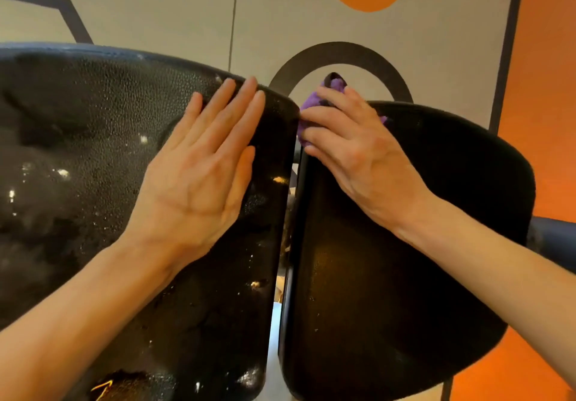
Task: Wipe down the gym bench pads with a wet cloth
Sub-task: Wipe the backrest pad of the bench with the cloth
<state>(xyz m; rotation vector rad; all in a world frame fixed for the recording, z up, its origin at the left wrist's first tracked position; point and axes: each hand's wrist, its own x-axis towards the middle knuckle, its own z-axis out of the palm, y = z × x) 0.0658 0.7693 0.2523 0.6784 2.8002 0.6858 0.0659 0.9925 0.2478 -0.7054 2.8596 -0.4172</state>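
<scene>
While the left hand (199, 179) lies flat, fingers straight, bracing the larger pad (93, 166), the right hand (358, 151), fingers curled round the purple cloth (314, 101), should drag it firmly along the smaller pad (405, 276)'s inner edge beside the gap

Only a skinny gap (282, 276) runs between the left pad (93, 166) and right pad (405, 276), too tight below the right fingers (314, 116). Purple cloth (311, 102) plugs its top; open wall (280, 10) beyond the fingertips.

Left hand (199, 179) lies flat with straight fingers; right hand (358, 151) curls, fingers clutching.
</scene>
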